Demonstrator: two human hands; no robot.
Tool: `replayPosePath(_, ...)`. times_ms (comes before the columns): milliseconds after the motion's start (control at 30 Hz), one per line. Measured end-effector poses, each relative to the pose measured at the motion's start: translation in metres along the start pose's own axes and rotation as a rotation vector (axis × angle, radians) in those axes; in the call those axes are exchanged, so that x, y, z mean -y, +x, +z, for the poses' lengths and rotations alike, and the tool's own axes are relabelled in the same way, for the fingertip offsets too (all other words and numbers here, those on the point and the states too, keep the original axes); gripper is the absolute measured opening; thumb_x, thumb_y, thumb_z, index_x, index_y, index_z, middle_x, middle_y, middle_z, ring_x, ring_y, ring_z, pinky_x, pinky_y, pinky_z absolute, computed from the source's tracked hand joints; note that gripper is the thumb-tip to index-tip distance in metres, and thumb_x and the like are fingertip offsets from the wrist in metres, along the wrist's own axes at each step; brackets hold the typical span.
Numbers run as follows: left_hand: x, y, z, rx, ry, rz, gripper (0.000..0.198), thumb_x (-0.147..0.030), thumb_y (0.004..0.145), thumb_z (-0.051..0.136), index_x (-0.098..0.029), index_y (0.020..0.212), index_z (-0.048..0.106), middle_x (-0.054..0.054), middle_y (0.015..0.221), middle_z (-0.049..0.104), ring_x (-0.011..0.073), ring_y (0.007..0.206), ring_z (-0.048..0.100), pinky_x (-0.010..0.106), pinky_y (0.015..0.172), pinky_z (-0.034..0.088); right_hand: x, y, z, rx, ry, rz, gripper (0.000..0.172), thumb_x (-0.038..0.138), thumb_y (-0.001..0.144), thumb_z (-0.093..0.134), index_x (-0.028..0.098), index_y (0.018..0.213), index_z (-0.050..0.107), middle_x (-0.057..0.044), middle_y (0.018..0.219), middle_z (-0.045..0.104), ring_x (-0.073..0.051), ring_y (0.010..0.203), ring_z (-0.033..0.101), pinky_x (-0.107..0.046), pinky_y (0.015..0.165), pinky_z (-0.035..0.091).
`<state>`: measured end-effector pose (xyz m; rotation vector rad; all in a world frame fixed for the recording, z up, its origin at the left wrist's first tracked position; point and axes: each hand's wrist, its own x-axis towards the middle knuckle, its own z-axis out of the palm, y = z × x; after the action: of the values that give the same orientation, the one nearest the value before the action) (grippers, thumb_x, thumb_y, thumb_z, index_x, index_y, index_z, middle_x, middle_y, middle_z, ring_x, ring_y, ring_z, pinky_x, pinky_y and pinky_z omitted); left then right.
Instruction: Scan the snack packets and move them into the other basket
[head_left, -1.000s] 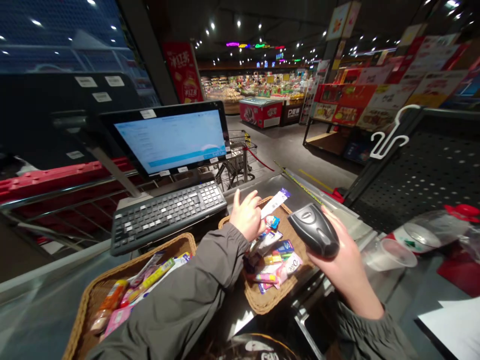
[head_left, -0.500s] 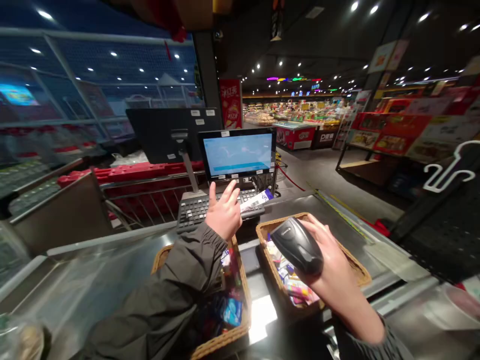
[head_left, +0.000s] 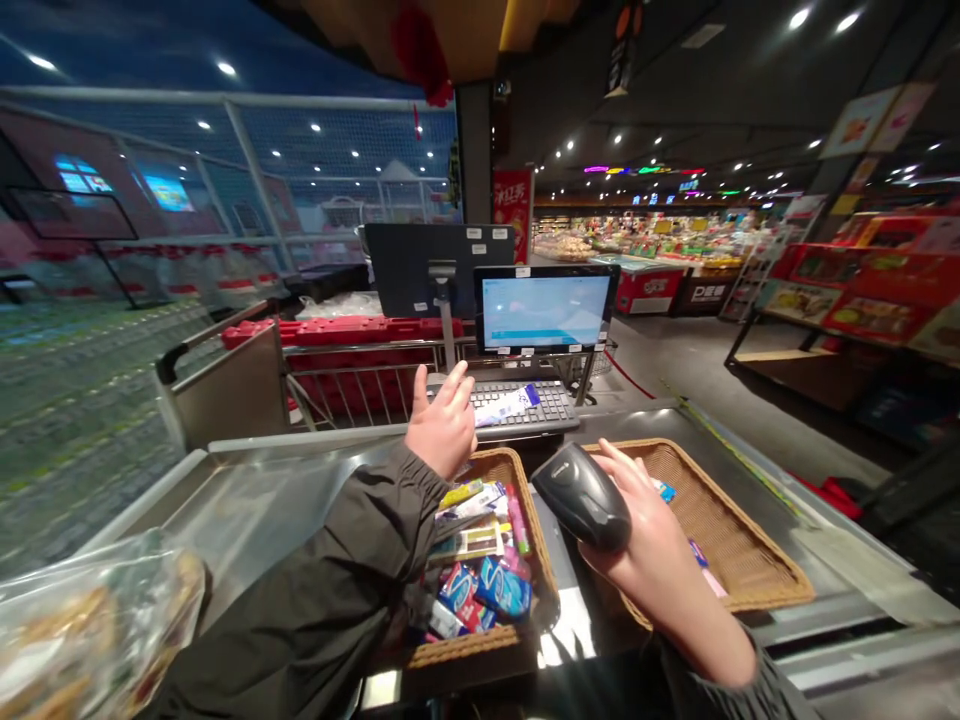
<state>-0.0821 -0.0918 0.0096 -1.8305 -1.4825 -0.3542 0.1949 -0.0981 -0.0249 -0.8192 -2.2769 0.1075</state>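
My left hand is raised over the black keyboard, its fingers pointing up. A slim white-and-blue packet sticks out to the right from this hand, which grips it; the contact itself is hidden. My right hand is wrapped round a black barcode scanner, whose head points up and left. Below my left hand is a wicker basket heaped with small colourful packets. Partly behind my right hand lies another wicker basket, with a few small packets showing.
A lit monitor stands behind the keyboard, beside a dark screen turned away. Clear bags of food lie on the metal counter at left. A shopping cart stands beyond the counter; red boxes fill a shelf at right.
The view has turned left, so the monitor, keyboard and baskets sit farther right. The packet has stayed with my left hand while the keyboard shifted behind it. My right hand still holds the scanner.
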Motion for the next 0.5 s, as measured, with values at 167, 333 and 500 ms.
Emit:
replayPosePath(167, 0.008, -0.013, -0.005, 0.016, -0.017, -0.027, 0.019, -0.015, 0.078, 0.056, -0.02, 0.081, 0.075, 0.014, 0.132, 0.062, 0.0314, 0.141, 0.037, 0.061, 0.117, -0.015, 0.012, 0.0, 0.004, 0.011, 0.024, -0.014, 0.046, 0.021, 0.074, 0.058, 0.02, 0.119, 0.057, -0.015, 0.126, 0.059, -0.04, 0.136, 0.041, -0.069, 0.109, 0.031)
replayPosePath(333, 0.012, -0.023, -0.005, 0.035, -0.048, -0.033, 0.019, -0.014, 0.076, 0.057, -0.019, 0.08, 0.075, 0.014, 0.13, 0.063, 0.0318, 0.14, 0.038, 0.063, 0.117, -0.012, 0.018, 0.0, 0.003, 0.0, 0.022, 0.018, 0.048, 0.025, 0.076, 0.058, 0.02, 0.123, 0.052, -0.016, 0.128, 0.057, -0.04, 0.137, 0.04, -0.071, 0.108, 0.03)
replayPosePath(500, 0.015, -0.035, 0.005, 0.079, -0.065, -0.018, 0.021, -0.013, 0.077, 0.056, -0.019, 0.082, 0.076, 0.014, 0.129, 0.064, 0.0324, 0.139, 0.04, 0.064, 0.117, -0.012, 0.018, -0.005, 0.002, -0.001, -0.001, 0.026, 0.042, 0.026, 0.075, 0.058, 0.02, 0.117, 0.055, -0.017, 0.126, 0.058, -0.041, 0.135, 0.041, -0.073, 0.106, 0.031)
